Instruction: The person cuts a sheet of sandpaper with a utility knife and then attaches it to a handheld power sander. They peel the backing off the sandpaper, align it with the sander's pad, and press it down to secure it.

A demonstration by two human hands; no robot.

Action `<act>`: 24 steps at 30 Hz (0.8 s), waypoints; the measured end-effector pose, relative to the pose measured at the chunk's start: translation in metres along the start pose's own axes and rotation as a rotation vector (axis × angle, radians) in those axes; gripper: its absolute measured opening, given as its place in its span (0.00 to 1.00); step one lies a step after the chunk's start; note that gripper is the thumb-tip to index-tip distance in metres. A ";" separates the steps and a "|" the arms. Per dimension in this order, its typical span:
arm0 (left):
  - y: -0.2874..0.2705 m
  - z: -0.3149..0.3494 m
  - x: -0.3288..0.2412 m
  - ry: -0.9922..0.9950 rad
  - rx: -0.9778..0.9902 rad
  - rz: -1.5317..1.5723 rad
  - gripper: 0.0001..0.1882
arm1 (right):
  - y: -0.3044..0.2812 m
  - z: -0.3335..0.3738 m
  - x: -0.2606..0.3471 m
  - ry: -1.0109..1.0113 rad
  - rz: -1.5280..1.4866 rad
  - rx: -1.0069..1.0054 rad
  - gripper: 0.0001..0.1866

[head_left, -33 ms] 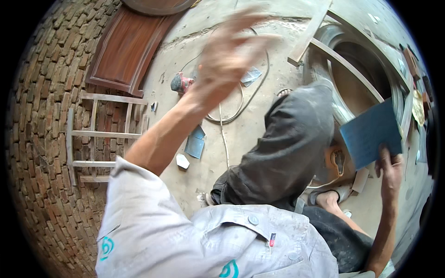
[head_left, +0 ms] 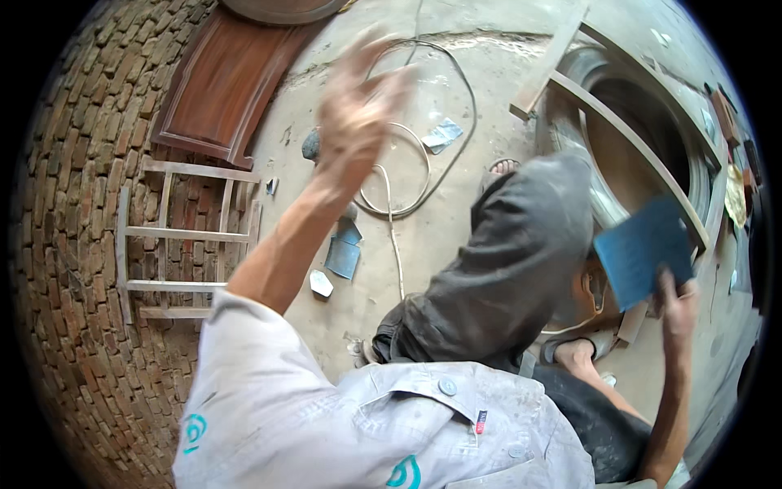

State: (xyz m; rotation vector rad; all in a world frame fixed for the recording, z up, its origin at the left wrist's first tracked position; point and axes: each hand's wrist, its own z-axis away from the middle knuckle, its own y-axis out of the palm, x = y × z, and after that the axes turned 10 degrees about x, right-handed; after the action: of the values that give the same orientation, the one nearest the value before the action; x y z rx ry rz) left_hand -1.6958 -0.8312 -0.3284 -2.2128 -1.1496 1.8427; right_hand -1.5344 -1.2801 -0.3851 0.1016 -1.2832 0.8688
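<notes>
My left hand point(head_left: 358, 114) is raised over the floor, smeared by motion, with its fingers spread and nothing seen in them. Behind it, a dark grey rounded end of a tool point(head_left: 310, 145) shows on the floor; the rest is hidden. My right hand point(head_left: 674, 306) grips a blue sheet of sandpaper point(head_left: 637, 253) by its lower edge, beside my bent knee. The sheet hangs in front of a tyre point(head_left: 570, 155) and a pale wooden frame point(head_left: 627, 114) leaning across it.
Scraps of blue sandpaper point(head_left: 343, 257) and a white piece point(head_left: 321, 284) lie on the floor. A looped cable point(head_left: 468, 114) runs nearby. A slatted wooden frame point(head_left: 187, 234) and a brown wooden panel point(head_left: 228, 81) stand by the brick wall point(head_left: 65, 244).
My left hand has swung left and slightly down, uncovering more of the cable. My right hand has shifted the blue sandpaper slightly left and down, tilting it.
</notes>
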 end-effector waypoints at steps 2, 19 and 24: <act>-0.057 0.056 0.120 -0.133 -0.436 -0.216 0.45 | 0.011 0.002 -0.051 0.068 0.135 0.079 0.13; -0.064 0.270 0.395 -0.802 -0.767 0.035 0.47 | 0.142 0.021 -0.149 0.456 0.147 0.498 0.14; -0.044 0.249 0.357 -0.747 -0.671 -0.097 0.42 | 0.099 0.021 -0.148 0.063 0.327 0.340 0.12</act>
State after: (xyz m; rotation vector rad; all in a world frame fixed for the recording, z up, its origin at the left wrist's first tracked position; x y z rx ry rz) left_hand -1.9261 -0.7038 -0.6779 -1.6024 -2.2181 2.6156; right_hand -1.6152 -1.2980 -0.5444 0.1334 -1.0990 1.3575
